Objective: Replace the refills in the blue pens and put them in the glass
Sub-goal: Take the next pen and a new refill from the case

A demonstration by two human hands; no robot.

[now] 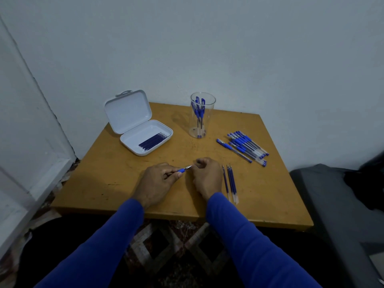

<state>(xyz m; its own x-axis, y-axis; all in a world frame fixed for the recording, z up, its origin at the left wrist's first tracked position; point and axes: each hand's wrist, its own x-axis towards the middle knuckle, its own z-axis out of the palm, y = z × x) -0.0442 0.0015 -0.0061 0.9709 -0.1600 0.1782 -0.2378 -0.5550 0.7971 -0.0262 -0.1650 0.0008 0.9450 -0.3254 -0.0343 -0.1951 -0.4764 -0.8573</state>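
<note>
head view, item by item: left hand [156, 179] grips a blue pen [181, 170] by its barrel, tip end pointing right, likely to steady it; right hand [205, 177] has curled fingers pinching at the pen's metal tip [188, 167], probably to unscrew or reseat it; glass [201, 115] stands upright at the table's far side, several blue pens inside, judged finished; loose pens [246, 147] lie heaped to the right of the glass, apparently awaiting service; bare refills [229, 182] lie on the table just beside the right hand, seemingly the discarded ones; white case [143, 129], lid propped open, holds dark refills [153, 140] in a row within reach of the left hand; wooden table [116, 173] bears all.
</note>
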